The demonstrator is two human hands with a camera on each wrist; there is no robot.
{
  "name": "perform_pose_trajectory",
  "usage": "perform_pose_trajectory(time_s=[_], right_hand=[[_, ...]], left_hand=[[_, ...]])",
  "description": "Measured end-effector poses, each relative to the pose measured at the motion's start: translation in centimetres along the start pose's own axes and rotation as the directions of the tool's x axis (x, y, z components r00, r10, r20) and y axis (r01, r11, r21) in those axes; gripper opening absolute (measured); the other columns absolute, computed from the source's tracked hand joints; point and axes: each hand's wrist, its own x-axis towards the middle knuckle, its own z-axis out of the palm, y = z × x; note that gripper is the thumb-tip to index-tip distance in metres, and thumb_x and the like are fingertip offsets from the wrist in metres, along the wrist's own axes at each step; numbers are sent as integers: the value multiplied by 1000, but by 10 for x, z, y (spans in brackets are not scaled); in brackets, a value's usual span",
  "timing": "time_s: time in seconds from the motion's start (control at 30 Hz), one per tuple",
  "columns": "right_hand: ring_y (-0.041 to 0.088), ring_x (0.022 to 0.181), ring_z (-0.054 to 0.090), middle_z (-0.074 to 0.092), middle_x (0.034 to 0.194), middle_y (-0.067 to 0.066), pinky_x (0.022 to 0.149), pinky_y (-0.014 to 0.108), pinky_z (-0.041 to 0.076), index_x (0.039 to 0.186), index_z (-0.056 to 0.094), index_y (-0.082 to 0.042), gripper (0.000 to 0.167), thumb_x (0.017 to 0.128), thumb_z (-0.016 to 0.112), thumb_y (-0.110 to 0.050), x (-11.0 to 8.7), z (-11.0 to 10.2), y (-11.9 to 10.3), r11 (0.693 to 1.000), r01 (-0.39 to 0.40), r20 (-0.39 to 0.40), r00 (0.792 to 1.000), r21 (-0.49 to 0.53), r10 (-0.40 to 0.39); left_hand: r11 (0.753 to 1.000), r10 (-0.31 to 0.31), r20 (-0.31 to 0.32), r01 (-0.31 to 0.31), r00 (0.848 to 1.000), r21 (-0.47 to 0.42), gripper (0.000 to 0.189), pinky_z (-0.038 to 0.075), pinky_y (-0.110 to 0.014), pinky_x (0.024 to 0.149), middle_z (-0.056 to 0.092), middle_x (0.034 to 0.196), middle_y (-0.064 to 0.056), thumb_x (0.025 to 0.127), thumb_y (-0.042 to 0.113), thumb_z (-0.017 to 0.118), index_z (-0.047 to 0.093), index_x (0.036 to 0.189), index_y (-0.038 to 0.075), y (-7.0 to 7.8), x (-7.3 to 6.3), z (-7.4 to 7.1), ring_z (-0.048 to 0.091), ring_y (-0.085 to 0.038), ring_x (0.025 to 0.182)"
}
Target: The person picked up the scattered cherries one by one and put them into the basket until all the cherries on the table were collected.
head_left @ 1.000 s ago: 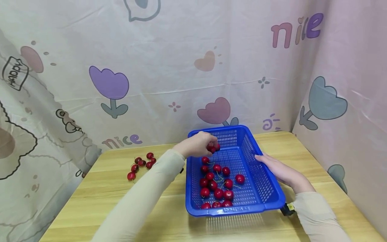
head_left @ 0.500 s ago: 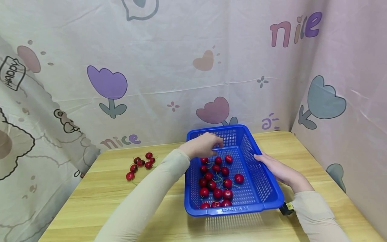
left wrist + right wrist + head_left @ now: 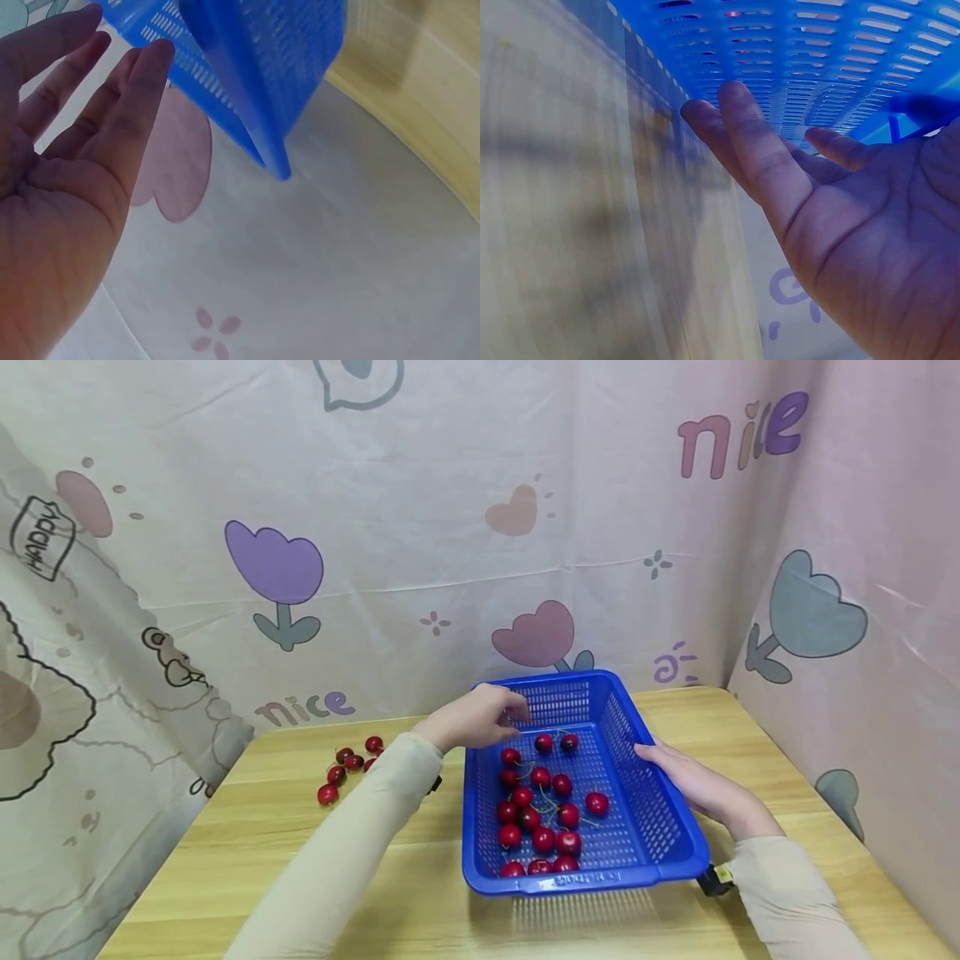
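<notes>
Over the wooden table [image 3: 420,902] is the blue basket [image 3: 585,883]; your right hand [image 3: 697,785] grips its right side. Your left hand [image 3: 474,717] is above its left rim, fingers apart, holding nothing. Cherries [image 3: 543,839] lie inside; others lie left, on the table.

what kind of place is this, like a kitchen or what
Probably an improvised indoor tabletop corner rather than a fitted kitchen, though the wider room isn't shown. A wood-grain table stands against hanging cloth printed with flowers and "nice", and a blue basket holds cherries.
</notes>
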Motion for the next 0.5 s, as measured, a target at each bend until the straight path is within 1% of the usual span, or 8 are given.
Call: perform_pose_trajectory(time_s=[0.1, 0.23, 0.37, 0.5], right_hand=[[38, 131, 66, 41, 163, 33, 112, 69, 50, 174, 2, -16, 82, 112, 34, -61, 0, -1, 0, 1000, 0, 4, 1000, 5, 0], [35, 128, 68, 42, 162, 33, 111, 66, 52, 174, 1, -16, 83, 112, 34, -61, 0, -1, 1, 1000, 7, 8, 1000, 10, -7], [34, 126, 68, 41, 162, 34, 109, 63, 55, 174, -1, -16, 82, 113, 34, -59, 0, 0, 1, 1000, 15, 13, 1000, 23, -15], [35, 127, 68, 38, 164, 34, 108, 63, 56, 174, -3, -19, 83, 112, 35, -60, -1, 1, 1, 999, 20, 12, 1000, 31, -20]], left_hand=[[1000, 7, -26, -7, 1000, 4, 17, 64, -33, 93, 79, 119, -8, 99, 12, 76, 78, 116, 11, -7, -6, -2, 75, -17, 97], [1000, -10, -45, 9, 999, -14, 16, 64, -33, 92, 79, 119, -11, 99, 11, 76, 78, 115, 10, -14, -15, -5, 75, -17, 95], [999, -25, -62, 22, 998, -39, 17, 65, -37, 93, 79, 120, -14, 98, 9, 77, 77, 115, 7, -19, -24, -7, 77, -19, 95], [998, -40, -79, 36, 996, -50, 17, 65, -41, 95, 79, 120, -14, 98, 9, 77, 76, 115, 7, -24, -33, -9, 77, -19, 96]])
